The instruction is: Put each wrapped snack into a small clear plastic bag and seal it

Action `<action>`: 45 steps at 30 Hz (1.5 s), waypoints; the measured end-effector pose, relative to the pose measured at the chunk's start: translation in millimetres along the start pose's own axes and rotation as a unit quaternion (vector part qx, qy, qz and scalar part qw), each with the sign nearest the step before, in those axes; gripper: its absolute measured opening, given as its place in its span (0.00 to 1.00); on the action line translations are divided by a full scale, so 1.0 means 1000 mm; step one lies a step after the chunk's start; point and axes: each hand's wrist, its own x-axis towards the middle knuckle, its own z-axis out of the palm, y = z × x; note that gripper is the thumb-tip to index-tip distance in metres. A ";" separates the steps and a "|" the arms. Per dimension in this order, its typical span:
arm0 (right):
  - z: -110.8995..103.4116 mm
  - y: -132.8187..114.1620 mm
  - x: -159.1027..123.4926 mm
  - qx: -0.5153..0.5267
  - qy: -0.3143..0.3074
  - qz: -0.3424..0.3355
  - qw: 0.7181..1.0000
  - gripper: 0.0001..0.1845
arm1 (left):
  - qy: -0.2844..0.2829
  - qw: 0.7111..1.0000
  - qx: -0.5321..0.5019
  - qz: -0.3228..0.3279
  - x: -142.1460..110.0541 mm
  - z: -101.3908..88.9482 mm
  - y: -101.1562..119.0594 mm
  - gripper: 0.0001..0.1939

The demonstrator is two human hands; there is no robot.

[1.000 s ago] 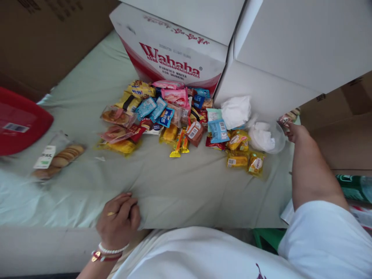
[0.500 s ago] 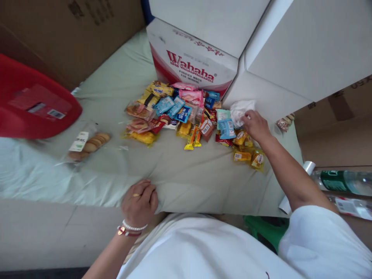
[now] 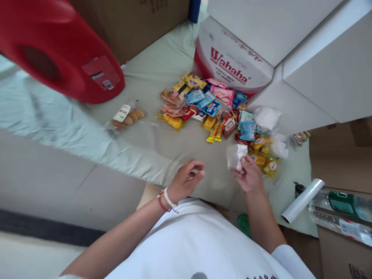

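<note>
My right hand (image 3: 250, 174) pinches a small white packet (image 3: 237, 157) with a shiny, partly blurred surface, held in front of the snack pile. To its left, my left hand (image 3: 188, 178) hovers near the table's front edge, fingers curled but apart, with nothing in them. Behind both hands lies a heap of wrapped snacks: blue sachets (image 3: 213, 108), a pink packet (image 3: 222, 94), yellow stick wrappers (image 3: 215, 131) and yellow-wrapped cakes (image 3: 260, 144). White crumpled packets (image 3: 267, 117) rest at the heap's right end. A clear bag of round biscuits (image 3: 132, 117) lies apart on the left.
A red jug (image 3: 87, 66) stands at the left on the pale green cloth (image 3: 128, 145). A Wahaha carton (image 3: 229, 58) and white boxes (image 3: 328, 81) close off the back. At the right are a white roll (image 3: 303, 200) and plastic bottles (image 3: 343, 202).
My right hand has drawn back from the white packets at the pile's right, bringing one along. My left hand has risen from the cloth and its fingers have loosened. The view has shifted.
</note>
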 end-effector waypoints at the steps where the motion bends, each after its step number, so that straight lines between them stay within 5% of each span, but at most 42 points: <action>1: 0.012 0.019 -0.010 0.017 -0.020 0.036 0.999 0.24 | -0.016 0.999 -0.042 -0.013 0.006 0.007 0.002 0.19; 3: 0.030 0.046 -0.023 0.043 -0.057 0.092 0.993 0.24 | -0.039 0.989 -0.133 -0.052 0.016 0.015 0.001 0.30; 6: 0.039 0.059 -0.028 0.030 -0.074 0.112 0.990 0.24 | -0.032 0.967 -0.217 -0.128 0.020 0.014 -0.008 0.28; 10: 0.026 0.049 -0.017 -0.086 -0.071 0.057 0.992 0.21 | 0.019 0.954 -0.247 -0.169 0.011 -0.002 -0.014 0.25; 15: 0.020 0.039 -0.004 -0.150 -0.064 -0.002 0.987 0.21 | -0.067 0.911 -0.353 -0.203 -0.001 -0.018 -0.007 0.21; 18: 0.027 0.038 -0.002 -0.119 -0.040 0.003 0.992 0.22 | -0.080 0.901 -0.381 -0.194 -0.004 -0.017 -0.006 0.29; 24: 0.026 0.053 -0.006 -0.112 -0.052 0.073 0.990 0.26 | 0.027 0.938 -0.283 -0.199 -0.002 -0.007 -0.015 0.23; 26: 0.020 0.058 -0.012 -0.184 -0.034 0.019 0.982 0.23 | 0.052 0.943 -0.264 -0.198 -0.002 -0.006 -0.017 0.22; 29: 0.015 0.058 -0.023 -0.308 0.024 -0.157 0.938 0.23 | 0.078 0.950 -0.236 -0.187 -0.002 -0.003 -0.015 0.21; 33: 0.019 0.053 -0.030 -0.361 -0.095 -0.226 0.900 0.22 | 0.028 0.967 -0.193 -0.165 -0.003 0.002 -0.011 0.20; 38: 0.019 0.052 -0.016 -0.269 -0.128 -0.198 0.934 0.10 | 0.030 0.979 -0.149 -0.136 0.002 -0.008 -0.013 0.14; 42: 0.017 0.052 -0.010 -0.178 -0.054 -0.117 0.976 0.14 | 0.069 0.980 -0.112 -0.147 0.006 -0.020 -0.014 0.14; 45: 0.024 0.054 -0.015 -0.165 0.005 -0.087 0.982 0.19 | 0.140 0.987 -0.028 -0.073 0.004 -0.014 -0.005 0.18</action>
